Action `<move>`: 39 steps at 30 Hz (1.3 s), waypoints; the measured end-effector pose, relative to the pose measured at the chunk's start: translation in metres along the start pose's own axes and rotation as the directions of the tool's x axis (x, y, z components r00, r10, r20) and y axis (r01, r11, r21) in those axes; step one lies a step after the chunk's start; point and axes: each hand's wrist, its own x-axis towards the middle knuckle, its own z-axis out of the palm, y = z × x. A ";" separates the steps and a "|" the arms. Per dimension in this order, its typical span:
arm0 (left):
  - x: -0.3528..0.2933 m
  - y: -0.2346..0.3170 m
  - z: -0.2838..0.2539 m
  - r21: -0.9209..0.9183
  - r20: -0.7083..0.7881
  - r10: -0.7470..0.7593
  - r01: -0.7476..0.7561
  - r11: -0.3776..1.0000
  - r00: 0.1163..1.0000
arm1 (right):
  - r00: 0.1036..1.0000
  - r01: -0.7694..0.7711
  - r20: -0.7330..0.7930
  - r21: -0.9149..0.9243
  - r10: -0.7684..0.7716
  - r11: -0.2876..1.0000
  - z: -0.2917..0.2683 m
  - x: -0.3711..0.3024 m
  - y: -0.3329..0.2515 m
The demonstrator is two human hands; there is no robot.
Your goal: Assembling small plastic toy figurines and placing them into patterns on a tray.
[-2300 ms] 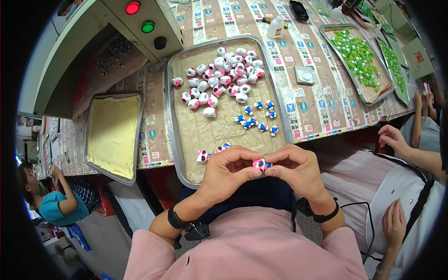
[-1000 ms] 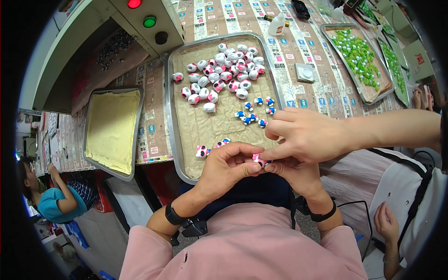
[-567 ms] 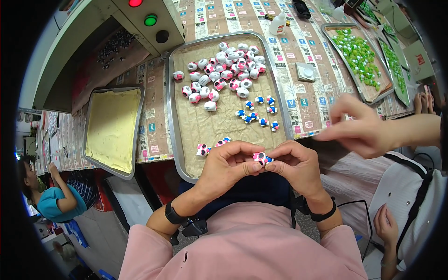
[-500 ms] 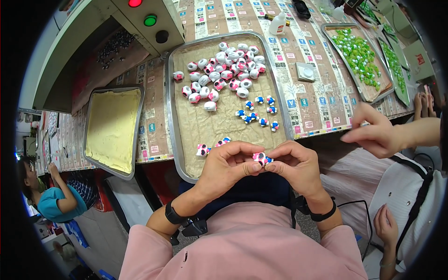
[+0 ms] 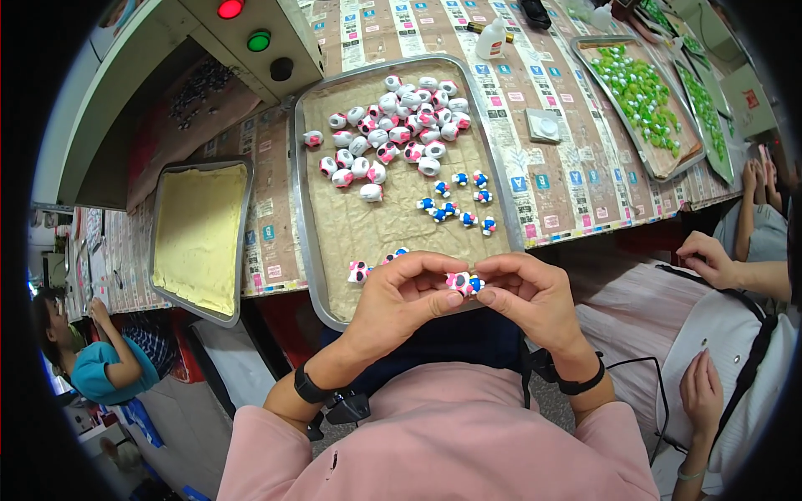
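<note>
Above the near edge of a lined metal tray, my left hand pinches a small white and pink figurine head with a dark patch. My right hand closes its thumb and forefinger on a small blue and white figurine body against that head. The two pieces touch; whether they are joined I cannot tell. Several loose white and pink heads lie heaped at the tray's far part. Several blue and white bodies are scattered at its right. Beyond my left hand lies a figurine, next to another partly hidden one.
A yellow-lined tray sits left, beside a machine with red and green lights. Right are a tray of green pieces, a white bottle and a small white square dish. A co-worker's hand is close on the right.
The head and body in my fingers have shifted slightly left and turned a little. The co-worker's hand on the right has drawn back away from my right hand.
</note>
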 end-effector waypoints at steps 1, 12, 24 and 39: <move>-0.001 0.000 0.000 -0.001 0.001 0.000 0.000 1.000 1.000 | 1.000 0.009 -0.006 -0.021 -0.009 1.000 0.000 0.000 0.000; -0.001 -0.002 -0.001 0.072 0.011 0.073 -0.074 0.995 0.997 | 1.000 0.016 0.000 -0.048 -0.016 0.999 0.000 -0.003 0.000; 0.000 -0.003 0.001 0.088 0.035 0.075 -0.078 0.993 0.997 | 0.997 0.077 -0.007 -0.088 -0.078 0.993 -0.003 -0.004 0.000; 0.001 -0.005 -0.003 0.008 0.026 0.130 -0.130 0.992 0.991 | 0.972 0.217 -0.023 -0.279 -0.232 0.936 0.003 -0.003 -0.004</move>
